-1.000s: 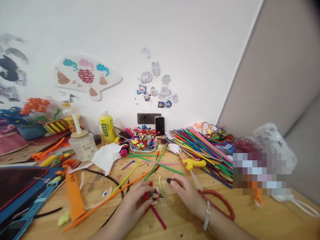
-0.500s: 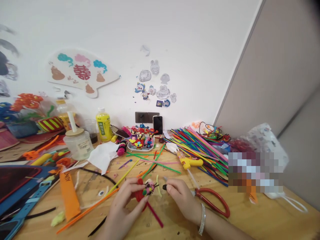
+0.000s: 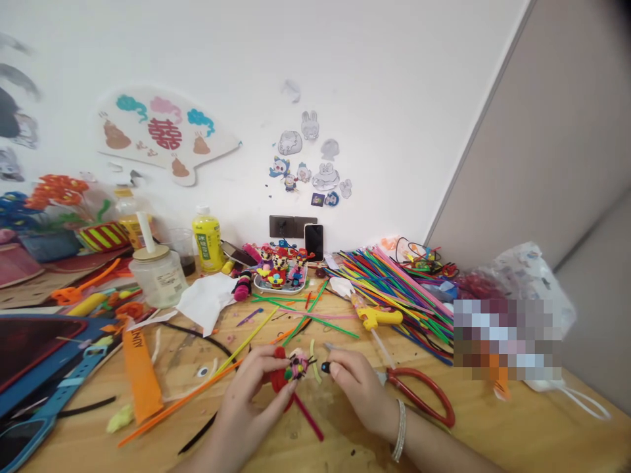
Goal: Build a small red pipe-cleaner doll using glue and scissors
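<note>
My left hand (image 3: 256, 394) is closed around a small pipe-cleaner figure (image 3: 298, 365) with red, pink and green parts and thin black strands. A dark pink pipe cleaner (image 3: 310, 419) sticks out below it toward the front. Just to the right, my right hand (image 3: 357, 387) pinches a small black piece (image 3: 325, 368) between thumb and forefinger, apart from the figure. What kind of piece it is cannot be made out. Red-handled scissors (image 3: 446, 408) lie by my right hand, which hides part of them. A pale yellow strip (image 3: 312, 358) rests between the hands.
Several finished figures stand in a white tray (image 3: 280, 287) at the back. A yellow glue gun (image 3: 377, 317) lies before a heap of coloured pipe cleaners (image 3: 394, 282). To the left are a glass jar (image 3: 160, 279), a yellow bottle (image 3: 207, 242) and an orange strip (image 3: 141, 378).
The view has shifted slightly. Both hands keep their grips and stay in nearly the same place; the black piece has turned a little, showing a bluish spot.
</note>
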Tool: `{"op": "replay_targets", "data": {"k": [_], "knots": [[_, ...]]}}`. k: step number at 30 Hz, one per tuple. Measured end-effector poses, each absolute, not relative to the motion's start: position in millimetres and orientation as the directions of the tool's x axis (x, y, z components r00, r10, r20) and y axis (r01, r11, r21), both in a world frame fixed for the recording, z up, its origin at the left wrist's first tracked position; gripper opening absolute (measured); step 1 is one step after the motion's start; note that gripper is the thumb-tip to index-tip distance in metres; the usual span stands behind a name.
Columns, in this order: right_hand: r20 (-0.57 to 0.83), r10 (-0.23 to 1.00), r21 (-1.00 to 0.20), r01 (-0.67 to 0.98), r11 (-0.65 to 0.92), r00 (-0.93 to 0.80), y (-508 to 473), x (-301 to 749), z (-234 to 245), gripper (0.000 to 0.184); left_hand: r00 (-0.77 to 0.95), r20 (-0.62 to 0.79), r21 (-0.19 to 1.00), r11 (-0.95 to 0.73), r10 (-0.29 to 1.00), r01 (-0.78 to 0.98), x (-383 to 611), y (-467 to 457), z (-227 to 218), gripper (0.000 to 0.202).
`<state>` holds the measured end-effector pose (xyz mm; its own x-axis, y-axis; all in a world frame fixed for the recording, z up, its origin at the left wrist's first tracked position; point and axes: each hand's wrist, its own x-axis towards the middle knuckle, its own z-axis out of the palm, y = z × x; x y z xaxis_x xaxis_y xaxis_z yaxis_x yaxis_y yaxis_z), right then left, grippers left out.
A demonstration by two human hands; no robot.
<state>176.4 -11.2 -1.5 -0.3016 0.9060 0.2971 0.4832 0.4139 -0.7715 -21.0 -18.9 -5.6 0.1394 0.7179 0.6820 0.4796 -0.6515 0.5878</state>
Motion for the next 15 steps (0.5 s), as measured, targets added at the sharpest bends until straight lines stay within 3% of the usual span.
{"op": "replay_targets", "data": {"k": [15], "knots": [[0.318, 0.897, -0.757, 0.487, 0.436, -0.309, -12.4, 176.6, -0.5, 0.026, 0.144, 0.68, 0.574, -0.645, 0.719, 0.505, -21.4, -20.5, -6.0, 0.015]]}}
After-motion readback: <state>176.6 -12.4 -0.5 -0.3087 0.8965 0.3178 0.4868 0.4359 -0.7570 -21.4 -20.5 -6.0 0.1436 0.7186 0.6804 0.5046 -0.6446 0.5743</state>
